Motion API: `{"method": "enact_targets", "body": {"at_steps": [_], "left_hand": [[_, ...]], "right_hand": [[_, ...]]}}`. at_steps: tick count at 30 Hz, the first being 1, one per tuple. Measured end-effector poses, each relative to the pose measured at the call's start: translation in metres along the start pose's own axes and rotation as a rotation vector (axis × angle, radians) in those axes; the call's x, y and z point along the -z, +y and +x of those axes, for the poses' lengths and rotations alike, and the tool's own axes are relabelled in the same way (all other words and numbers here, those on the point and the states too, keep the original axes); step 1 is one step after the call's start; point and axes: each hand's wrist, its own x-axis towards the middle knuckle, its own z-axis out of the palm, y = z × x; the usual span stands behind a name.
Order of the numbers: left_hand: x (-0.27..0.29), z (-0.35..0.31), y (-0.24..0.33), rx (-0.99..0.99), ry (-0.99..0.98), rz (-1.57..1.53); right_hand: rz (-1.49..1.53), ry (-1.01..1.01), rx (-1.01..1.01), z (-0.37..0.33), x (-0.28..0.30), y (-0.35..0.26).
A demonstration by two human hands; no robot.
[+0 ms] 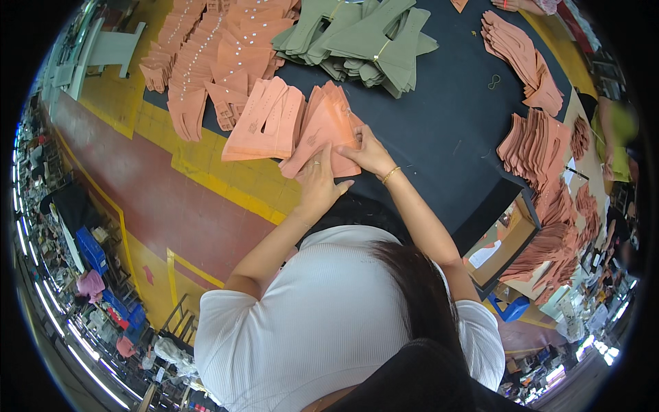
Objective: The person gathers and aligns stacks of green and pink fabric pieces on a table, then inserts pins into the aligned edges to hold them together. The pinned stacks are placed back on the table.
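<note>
Evidently the work is flat pieces in stacks; at the far left, well away from the hands, the floor [120, 147] spreads in dull red and worn yellow; nearer, beyond the hands to the left, overlapping rows of orange pieces [237, 58] fan out like shingles, thin and matte, many dotted with small white spots; just left of the hands sits an orange stack [264, 130] of flared panels, with an elongated slot and tiny holes in the top one; directly under the fingers lies a second orange stack [321, 127], its smooth top panel dark-marked and its layers slightly splayed.

The left hand [320, 182], wearing a ring [316, 163], lays its fingertips on the near edge of that second stack, thumb spread away from them; beyond both hands rises a heap of grey-green pieces [374, 44], angular and loosely layered; the right hand [371, 152], with a thin gold bracelet [391, 174] at its wrist, bends its fingers over the right edge of the same stack, close beside the left; whether it pinches any layer I cannot tell; to its right stretches the smooth black tabletop [439, 117]; farther right, curved orange strips [518, 58] lie bunched in ridges; nearer the body stands an open, straight-sided dark box [527, 226].
</note>
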Motion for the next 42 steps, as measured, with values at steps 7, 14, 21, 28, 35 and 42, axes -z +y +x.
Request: {"method": "enact_targets", "body": {"at_steps": [7,14,21,28,35,42], "left_hand": [[-0.011,-0.002,0.0,-0.02,0.092,0.038],[0.022,-0.014,0.02,-0.056,-0.124,-0.104],[0.065,0.006,0.025,-0.052,0.087,-0.661],[0.019,0.069,0.057,0.191,-0.549,-1.725],[-0.002,0.029,0.081,-0.002,-0.462,-1.347],[-0.009,0.011,0.101,-0.193,-0.239,-1.094]], "right_hand": [[0.536,0.027,0.037,-0.011,-0.02,0.004],[0.649,-0.131,-0.025,-0.029,-0.002,0.012],[0.536,-0.081,0.231,-0.109,0.075,0.012],[0.296,-0.099,0.323,-0.146,0.134,-0.011],[0.264,0.177,0.334,-0.162,0.12,0.007],[0.093,0.826,0.35,-0.185,0.096,0.026]]}}
